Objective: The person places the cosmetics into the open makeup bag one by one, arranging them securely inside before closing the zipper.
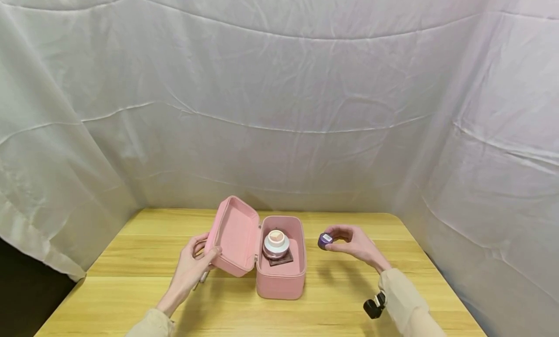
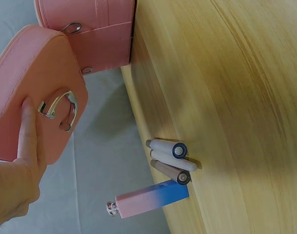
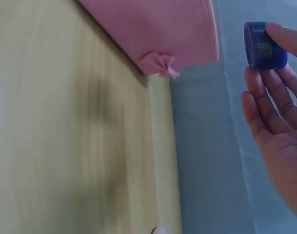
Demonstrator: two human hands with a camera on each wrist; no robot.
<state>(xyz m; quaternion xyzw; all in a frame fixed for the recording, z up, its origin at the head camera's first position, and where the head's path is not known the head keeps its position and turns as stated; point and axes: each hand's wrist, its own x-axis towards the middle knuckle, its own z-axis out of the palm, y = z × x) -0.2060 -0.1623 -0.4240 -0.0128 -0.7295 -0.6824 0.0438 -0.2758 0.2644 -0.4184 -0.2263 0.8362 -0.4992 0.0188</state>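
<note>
A pink case (image 1: 281,287) stands on the wooden table, its lid (image 1: 238,232) swung out to the left. My left hand (image 1: 194,262) grips the lid's outer edge, thumb over the rim and fingers along the outside, near a gold handle (image 2: 58,105). To the right of the case, my right hand (image 1: 355,245) pinches a small round purple jar (image 1: 324,240) above the table, between thumb and fingers. A label with a square code shows on its side in the right wrist view. Inside the case, a pale round cosmetic container (image 1: 276,239) sits stacked over a dark flat square item (image 1: 282,259).
Left of the case lie several slim pale tubes (image 2: 168,146) beside a pink-and-blue container (image 2: 151,199) with a clear knob. A bow (image 3: 159,63) decorates the case. White curtains (image 1: 279,109) hang behind the table (image 1: 340,308) and at both sides.
</note>
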